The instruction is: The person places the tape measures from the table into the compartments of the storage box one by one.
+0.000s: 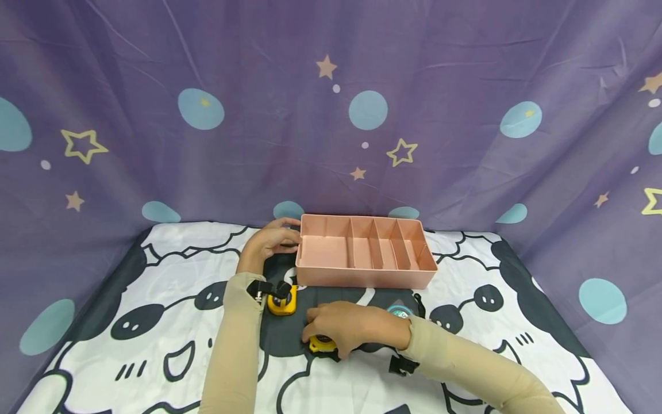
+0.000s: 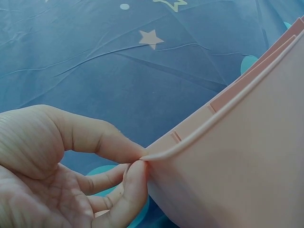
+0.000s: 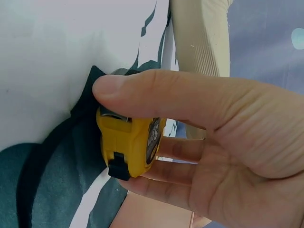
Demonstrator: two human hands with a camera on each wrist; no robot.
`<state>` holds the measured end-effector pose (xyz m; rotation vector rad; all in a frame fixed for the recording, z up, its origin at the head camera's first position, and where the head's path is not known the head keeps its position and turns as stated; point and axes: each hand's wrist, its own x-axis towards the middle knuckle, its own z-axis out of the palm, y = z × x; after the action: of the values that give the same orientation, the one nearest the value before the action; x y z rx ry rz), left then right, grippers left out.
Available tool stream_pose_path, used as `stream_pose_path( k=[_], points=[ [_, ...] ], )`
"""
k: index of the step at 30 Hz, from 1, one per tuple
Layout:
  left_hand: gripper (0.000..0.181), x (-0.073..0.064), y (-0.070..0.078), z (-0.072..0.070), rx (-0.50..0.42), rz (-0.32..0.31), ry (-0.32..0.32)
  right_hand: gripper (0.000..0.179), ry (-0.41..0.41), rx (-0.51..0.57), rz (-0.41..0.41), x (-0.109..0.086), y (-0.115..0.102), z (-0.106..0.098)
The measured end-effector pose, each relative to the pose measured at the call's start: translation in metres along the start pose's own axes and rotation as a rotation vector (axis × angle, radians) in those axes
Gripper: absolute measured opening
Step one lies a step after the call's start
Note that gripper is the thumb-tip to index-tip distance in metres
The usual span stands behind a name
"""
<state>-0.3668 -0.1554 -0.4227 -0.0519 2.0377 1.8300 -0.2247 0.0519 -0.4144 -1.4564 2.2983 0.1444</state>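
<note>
Poss. slip: yellow tape meas. (image 3: 116, 137) is pinched btwn thumb and fingers of R hand (image 1: 345, 325), so if the thumb slides on the casing, it could be dropped. If carried low toward pink tray (image 1: 367, 278), the near wall could be bumped. The tray is held by L hand (image 1: 270, 241) at one corner only, rim nipped btwn thumb and finger, so it could be swivelled by a sideways knock. 2nd tape meas. (image 1: 281, 306), right by L wrist, could be nudged if that arm is drawn back; same risk for teal-faced item (image 1: 400, 311), partly hidden behind R wrist.

Re position: held tape meas. is located under the R palm, thumb laid across its top end, fingers on the far side. It's kept outside the tray, on the person's side, approx. in front of the big L compartment. Whether it's lifted off the patterned cloth (image 1: 315, 397) can't be told.
</note>
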Motion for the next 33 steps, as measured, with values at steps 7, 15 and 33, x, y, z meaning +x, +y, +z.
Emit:
stream_pose_path(
  k=[7, 15, 33],
  points=[
    [0.072, -0.002, 0.0, 0.0, 0.006, 0.005, 0.0, 0.071, -0.008, 0.007, 0.002, -0.001, -0.001, -0.003],
    [0.069, -0.001, -0.001, 0.001, -0.021, 0.002, 0.004, 0.069, -0.027, 0.021, -0.023, 0.0, 0.002, -0.006],
    [0.068, 0.0, -0.003, 0.001, -0.02, 0.011, 0.004, 0.071, -0.065, 0.028, -0.019, 0.001, 0.004, -0.011]
  ],
)
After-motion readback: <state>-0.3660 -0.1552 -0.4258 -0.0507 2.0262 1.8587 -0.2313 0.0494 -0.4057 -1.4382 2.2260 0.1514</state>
